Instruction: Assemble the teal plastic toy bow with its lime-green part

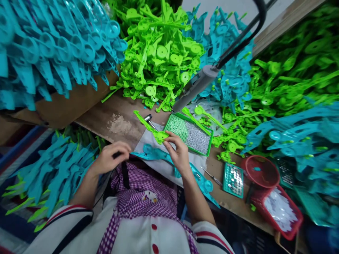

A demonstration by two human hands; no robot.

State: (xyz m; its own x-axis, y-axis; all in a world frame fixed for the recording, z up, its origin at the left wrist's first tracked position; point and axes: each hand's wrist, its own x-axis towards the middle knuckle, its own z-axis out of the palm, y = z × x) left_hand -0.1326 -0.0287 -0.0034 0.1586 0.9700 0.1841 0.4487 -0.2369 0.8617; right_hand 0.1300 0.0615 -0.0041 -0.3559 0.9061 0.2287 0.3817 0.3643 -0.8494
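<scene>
My right hand (178,152) pinches the round end of a lime-green plastic piece (161,137), whose long narrow arm points up and left over the work surface. Off to the left, my left hand (113,157) is curled, with a small black thing (116,154) at its fingers; I cannot tell whether it is held or worn. Beneath the hands, a turquoise plastic piece (153,153) lies across a pale cloth (144,139). A metal tool (148,118) is partly covered by the green piece. Another turquoise piece (202,181) lies by my right forearm.
A green tray (211,143) of small metal parts stands beyond my right hand, below a hanging grey power screwdriver (196,86). Lime-green (161,53) and turquoise piles (53,46) surround the bench. A screwdriver (212,176), teal tray (233,194) and red containers (296,225) sit right.
</scene>
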